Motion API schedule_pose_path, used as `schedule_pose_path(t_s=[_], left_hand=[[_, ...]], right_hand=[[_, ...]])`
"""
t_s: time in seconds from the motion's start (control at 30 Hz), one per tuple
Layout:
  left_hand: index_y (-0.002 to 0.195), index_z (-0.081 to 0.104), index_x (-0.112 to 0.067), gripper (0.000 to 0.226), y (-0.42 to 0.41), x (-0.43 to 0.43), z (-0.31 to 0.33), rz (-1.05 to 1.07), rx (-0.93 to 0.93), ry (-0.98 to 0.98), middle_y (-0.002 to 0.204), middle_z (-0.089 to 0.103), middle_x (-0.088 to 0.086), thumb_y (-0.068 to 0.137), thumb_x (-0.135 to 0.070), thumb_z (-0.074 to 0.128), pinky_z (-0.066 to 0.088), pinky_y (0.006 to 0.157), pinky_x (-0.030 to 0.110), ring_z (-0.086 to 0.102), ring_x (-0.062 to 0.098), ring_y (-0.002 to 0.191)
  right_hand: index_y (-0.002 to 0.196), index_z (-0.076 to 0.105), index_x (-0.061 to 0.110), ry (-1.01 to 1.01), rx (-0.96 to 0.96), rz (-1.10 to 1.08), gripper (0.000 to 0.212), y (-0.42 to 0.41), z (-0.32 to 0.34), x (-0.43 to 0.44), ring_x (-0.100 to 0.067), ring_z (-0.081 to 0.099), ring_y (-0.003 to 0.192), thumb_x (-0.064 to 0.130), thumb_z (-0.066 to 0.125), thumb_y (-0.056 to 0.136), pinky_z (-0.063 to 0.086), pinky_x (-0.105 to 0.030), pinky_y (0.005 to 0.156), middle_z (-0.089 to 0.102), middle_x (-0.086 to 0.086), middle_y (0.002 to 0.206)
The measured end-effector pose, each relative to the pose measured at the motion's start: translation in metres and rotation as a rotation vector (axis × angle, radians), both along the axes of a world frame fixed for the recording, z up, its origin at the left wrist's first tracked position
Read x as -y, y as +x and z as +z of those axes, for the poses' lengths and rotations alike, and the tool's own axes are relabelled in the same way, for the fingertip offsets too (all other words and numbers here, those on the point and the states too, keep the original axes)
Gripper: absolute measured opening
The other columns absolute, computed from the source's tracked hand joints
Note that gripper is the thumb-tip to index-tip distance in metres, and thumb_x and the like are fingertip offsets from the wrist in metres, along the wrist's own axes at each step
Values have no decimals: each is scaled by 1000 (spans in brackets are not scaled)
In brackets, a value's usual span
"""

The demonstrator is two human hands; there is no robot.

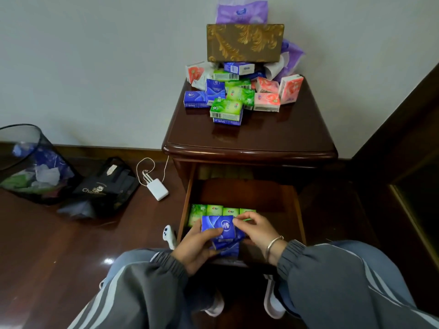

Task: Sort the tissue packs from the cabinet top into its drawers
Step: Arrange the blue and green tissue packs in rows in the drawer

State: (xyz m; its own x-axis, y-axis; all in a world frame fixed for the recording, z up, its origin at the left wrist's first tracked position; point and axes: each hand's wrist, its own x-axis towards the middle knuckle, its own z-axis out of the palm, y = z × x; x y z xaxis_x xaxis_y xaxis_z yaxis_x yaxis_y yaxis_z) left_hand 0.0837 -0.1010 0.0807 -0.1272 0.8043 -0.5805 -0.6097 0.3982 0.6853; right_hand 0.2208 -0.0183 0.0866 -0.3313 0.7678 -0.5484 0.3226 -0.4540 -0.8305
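Observation:
A blue tissue pack (218,227) is held over the open drawer (280,205) of the dark wooden cabinet (249,138). My left hand (197,248) grips its lower left side, thumb on the front. My right hand (255,227) pinches its upper right corner. More blue packs (228,247) lie under it at the drawer's front. A row of green packs (215,211) stands behind them. On the cabinet top sits a heap of blue, green and pink packs (237,96).
A gold patterned tissue box (244,42) with a purple pack (242,11) on it stands at the back of the cabinet top. On the floor to the left are a mesh bin (31,162), a black bag (107,186), a white charger (157,191) and a white controller (169,235).

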Motion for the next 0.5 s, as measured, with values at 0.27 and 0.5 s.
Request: schedule_pose_path(t_s=[0.27,0.5], left_hand=[[118,38,-15,33,37,-10,-6,148,-407,-40,116,62,11,93,-26,58,54,87,49,66,27,100],[113,49,-13,18,52,-14,-10,148,-188,-98,106,60,4,97,-19,46,53,72,32,64,18,91]], right_hand=[[116,52,7,-63,-208,-131,33,3,5,4,-15,62,81,5,65,86,52,-23,68,63,-12,102],[87,56,10,-106,-337,-292,21,-8,-10,9,-29,61,78,-9,62,81,50,-46,82,65,-17,87]])
